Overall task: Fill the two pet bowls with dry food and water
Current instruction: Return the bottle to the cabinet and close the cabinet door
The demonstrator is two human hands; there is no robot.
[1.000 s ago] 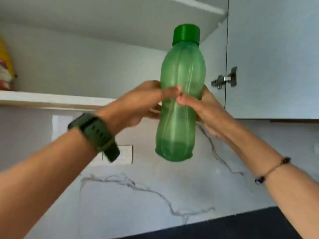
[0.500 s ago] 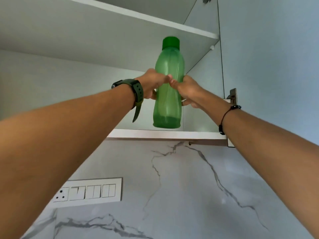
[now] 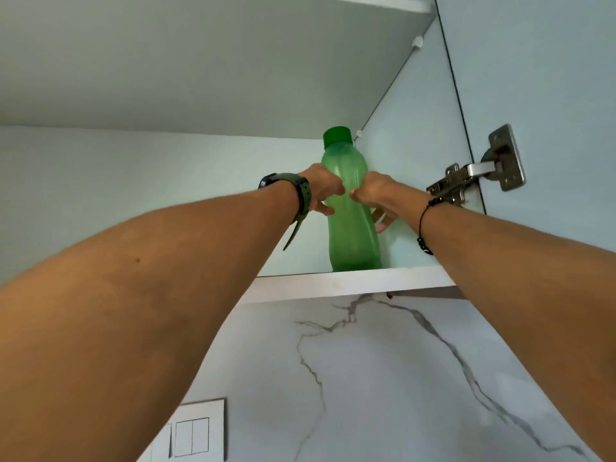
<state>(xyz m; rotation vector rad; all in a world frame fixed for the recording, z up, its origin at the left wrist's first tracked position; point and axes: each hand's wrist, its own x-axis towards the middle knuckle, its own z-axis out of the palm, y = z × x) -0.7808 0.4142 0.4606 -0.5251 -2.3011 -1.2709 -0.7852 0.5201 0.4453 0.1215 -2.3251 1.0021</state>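
A translucent green bottle [image 3: 351, 228] with a darker green screw cap stands upright on the lower shelf [image 3: 350, 281] of an open wall cupboard, near its right side. My left hand [image 3: 321, 188] grips the bottle's waist from the left, a dark watch on that wrist. From the right, my right hand [image 3: 375, 195] grips the same part, fingers curled round the back. Both arms are stretched up. The pet bowls are out of view.
The cupboard door [image 3: 540, 78] hangs open on the right, its metal hinge [image 3: 480, 171] close beside my right wrist. An upper shelf [image 3: 200, 61] spans above the bottle. Below is a marbled wall [image 3: 366, 378] with a white switch plate [image 3: 196, 431].
Both hands carried the bottle up and away from me into the cupboard. It now stands on the lower shelf instead of hanging in front of it.
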